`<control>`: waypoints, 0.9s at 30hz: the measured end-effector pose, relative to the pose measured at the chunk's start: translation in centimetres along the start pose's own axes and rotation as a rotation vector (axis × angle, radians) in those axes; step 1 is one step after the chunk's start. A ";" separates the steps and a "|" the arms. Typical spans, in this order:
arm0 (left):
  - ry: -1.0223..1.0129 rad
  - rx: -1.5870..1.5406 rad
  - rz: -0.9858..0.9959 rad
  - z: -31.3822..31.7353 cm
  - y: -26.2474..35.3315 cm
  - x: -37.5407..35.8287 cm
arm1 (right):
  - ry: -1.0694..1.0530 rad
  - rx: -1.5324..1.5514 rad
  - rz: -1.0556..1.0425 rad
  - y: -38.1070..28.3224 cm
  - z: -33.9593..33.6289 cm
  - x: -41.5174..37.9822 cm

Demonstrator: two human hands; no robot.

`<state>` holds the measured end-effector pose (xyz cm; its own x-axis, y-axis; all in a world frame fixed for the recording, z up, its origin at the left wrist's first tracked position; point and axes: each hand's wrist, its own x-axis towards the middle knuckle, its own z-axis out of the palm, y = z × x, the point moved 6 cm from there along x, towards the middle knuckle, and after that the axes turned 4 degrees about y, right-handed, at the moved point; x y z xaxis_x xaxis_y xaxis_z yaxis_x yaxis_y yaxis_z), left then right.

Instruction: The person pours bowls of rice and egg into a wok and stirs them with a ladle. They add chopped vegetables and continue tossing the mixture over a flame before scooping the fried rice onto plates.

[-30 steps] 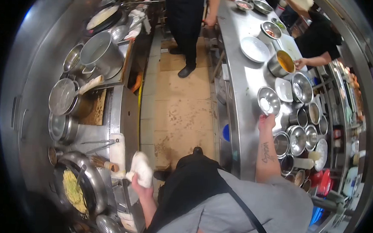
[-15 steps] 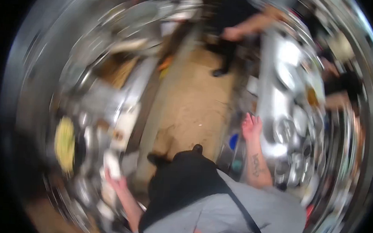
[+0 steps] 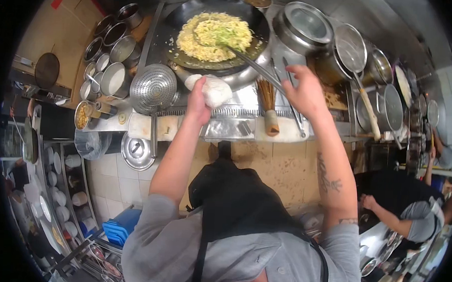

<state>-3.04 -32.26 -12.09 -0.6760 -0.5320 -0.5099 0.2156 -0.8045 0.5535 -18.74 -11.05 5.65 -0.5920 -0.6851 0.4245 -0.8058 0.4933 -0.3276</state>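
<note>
A large black wok (image 3: 172,43) on the stove holds fried rice (image 3: 215,35) with green bits. A metal ladle (image 3: 257,67) rests with its bowl in the rice and its handle slanting toward my right hand. My left hand (image 3: 201,102) grips a bundled white cloth (image 3: 217,91) in front of the wok. Near the ladle handle's end, my right hand (image 3: 305,91) is raised with fingers apart; no firm hold on the handle shows. Between my hands a bamboo brush (image 3: 270,112) stands at the stove's front edge.
A perforated strainer (image 3: 153,88) lies left of the wok. Metal pots (image 3: 115,79) stand at the left. At the right are a lidded pot (image 3: 308,23) and a mesh skimmer (image 3: 351,48). A co-worker (image 3: 404,212) is at the far right.
The view has swung from the aisle to the stove. The wok of rice, earlier at the left edge, is now in front. Both hands are over the stove front; the cloth remains in my left.
</note>
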 end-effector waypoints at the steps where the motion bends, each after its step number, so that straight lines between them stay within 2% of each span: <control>1: -0.009 -0.005 -0.023 0.2 0.5 0.2 | -0.171 0.018 0.033 1.1 4.3 1.3; 3: -0.040 -0.017 -0.055 0.0 1.0 0.9 | -0.504 0.050 0.110 3.3 11.8 2.3; 6: -0.031 -0.035 -0.108 -0.3 2.0 0.5 | -0.877 0.939 0.937 2.3 14.1 0.6; 8: -0.051 -0.051 -0.165 -1.4 2.0 1.0 | -0.787 0.584 0.682 1.0 13.5 0.7; 10: -0.051 -0.025 -0.207 -2.5 2.1 0.5 | -0.486 0.403 0.281 1.0 13.3 0.8; 13: -0.030 -0.019 -0.287 -3.9 1.5 0.0 | -0.355 0.324 0.315 0.0 11.4 1.6; 16: -0.062 -0.027 -0.344 -4.6 0.8 -0.2 | -0.428 0.095 0.375 0.4 11.4 2.1; 19: -0.090 -0.027 -0.394 -4.1 0.1 -0.5 | -0.355 -0.081 0.327 0.4 12.5 1.5; 22: -0.129 -0.005 -0.445 -3.7 -1.7 -0.8 | -0.396 -0.239 0.333 -1.0 14.0 1.9; 24: -0.149 0.078 -0.499 -4.8 -4.8 -0.7 | -0.338 -0.129 0.274 -1.2 15.5 1.7; 25: -0.141 0.119 -0.496 -5.7 -5.5 -0.8 | -0.486 -0.053 0.395 -1.8 15.4 2.2; 26: -0.192 0.176 -0.551 -6.0 -7.0 -1.2 | -0.486 0.259 0.394 -1.5 15.7 1.8; 27: -0.274 0.203 -0.614 -4.6 -7.0 -2.4 | -0.620 0.183 0.326 0.3 18.0 0.3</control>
<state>0.33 -26.57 -17.75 -0.7922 0.1101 -0.6003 -0.3800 -0.8586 0.3441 -18.88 -20.82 -9.52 -0.6401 -0.7237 -0.2580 -0.5424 0.6635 -0.5153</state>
